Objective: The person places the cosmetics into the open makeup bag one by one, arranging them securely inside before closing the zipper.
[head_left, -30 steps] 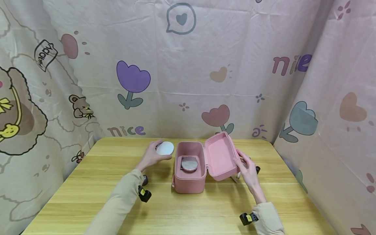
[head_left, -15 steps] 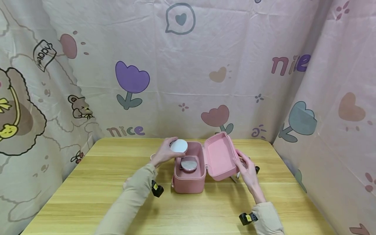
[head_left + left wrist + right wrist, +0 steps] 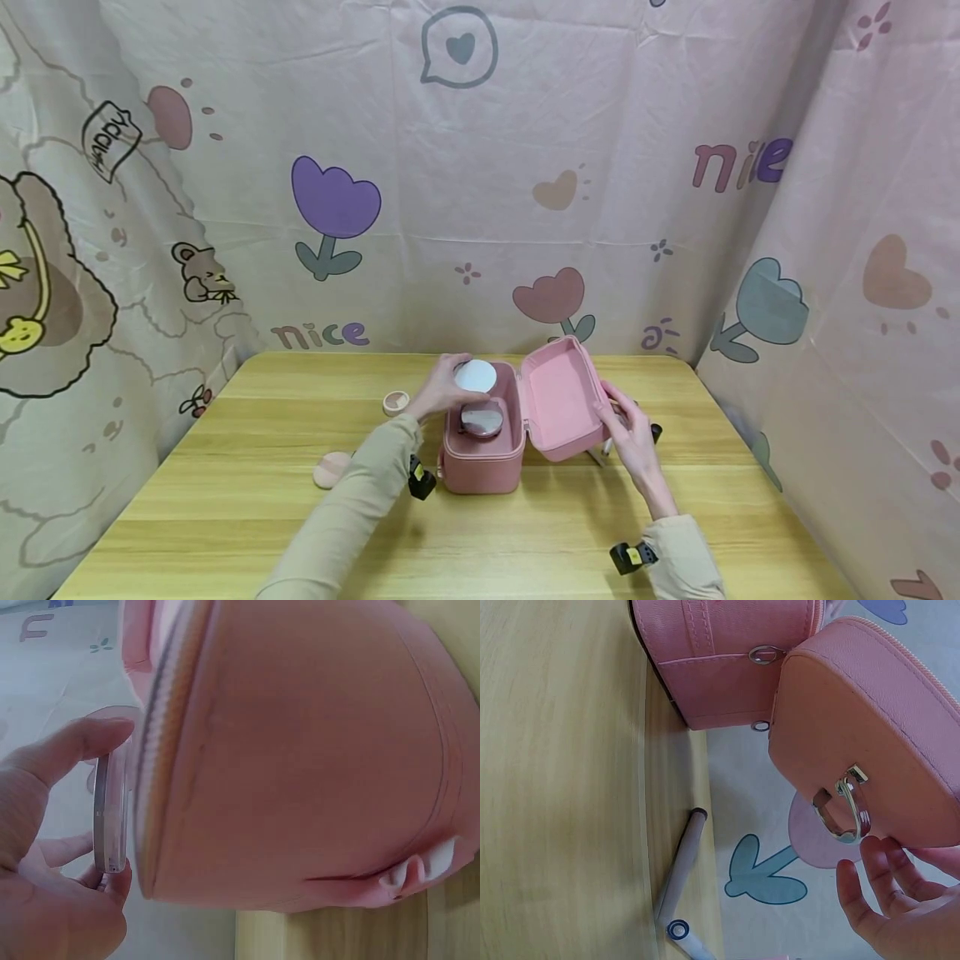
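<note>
A pink zip-up cosmetic case [image 3: 480, 473] stands on the table with its lid [image 3: 566, 400] swung out to the right. My left hand [image 3: 441, 392] pinches a round, flat compact [image 3: 476, 377] with a white face, over the case's opening. The left wrist view shows that compact [image 3: 111, 814] edge-on beside the zipped rim, between thumb and fingers. Another round compact [image 3: 482, 421], shiny and greyish, lies inside the case. My right hand [image 3: 632, 429] holds the lid by its right edge, fingertips near the gold ring handle [image 3: 847, 814] on the outside.
Left of the case are a small round pot [image 3: 396, 403] and a pale pink disc [image 3: 330, 470], partly behind the left sleeve. Slim tubes [image 3: 682, 862] lie on the table behind the lid. A patterned cloth [image 3: 450, 208] hangs along the back and sides.
My left hand has carried the white-faced compact rightward, from beside the case to over its opening. The small pot and pale disc have come into view. The right hand and lid stay put.
</note>
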### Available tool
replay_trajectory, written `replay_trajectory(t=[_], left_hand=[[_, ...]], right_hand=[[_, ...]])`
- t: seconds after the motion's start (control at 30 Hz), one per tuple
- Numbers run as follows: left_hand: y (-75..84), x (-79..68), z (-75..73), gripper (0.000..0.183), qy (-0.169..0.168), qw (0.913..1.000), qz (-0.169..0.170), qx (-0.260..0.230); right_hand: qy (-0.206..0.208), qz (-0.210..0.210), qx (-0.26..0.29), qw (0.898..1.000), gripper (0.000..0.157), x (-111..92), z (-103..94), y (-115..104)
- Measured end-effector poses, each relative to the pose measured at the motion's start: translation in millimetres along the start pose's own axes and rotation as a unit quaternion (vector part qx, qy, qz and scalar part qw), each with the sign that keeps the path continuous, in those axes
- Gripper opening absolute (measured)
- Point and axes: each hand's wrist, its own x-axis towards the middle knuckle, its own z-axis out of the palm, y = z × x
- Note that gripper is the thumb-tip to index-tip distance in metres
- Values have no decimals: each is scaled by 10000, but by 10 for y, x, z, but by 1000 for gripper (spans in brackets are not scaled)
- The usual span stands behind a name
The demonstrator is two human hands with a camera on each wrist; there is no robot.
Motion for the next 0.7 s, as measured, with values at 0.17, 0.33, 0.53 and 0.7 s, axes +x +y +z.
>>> replay_trajectory(t=[0.17, 0.33, 0.53, 0.7], left_hand=[[7, 46, 77, 84, -76, 9996, 25, 258], [50, 59, 140, 84, -194, 9983, -101, 538], [108, 61, 189, 82, -227, 9965, -254, 765], [123, 57, 209, 80, -226, 9957, -279, 858]], right_hand=[[-15, 13, -6, 10000, 54, -8, 2, -11], [-35, 35, 32, 10000, 54, -10, 3, -9], [-10, 7, 39, 10000, 54, -7, 5, -4], [-17, -17, 70, 10000, 54, -5, 6, -2]])
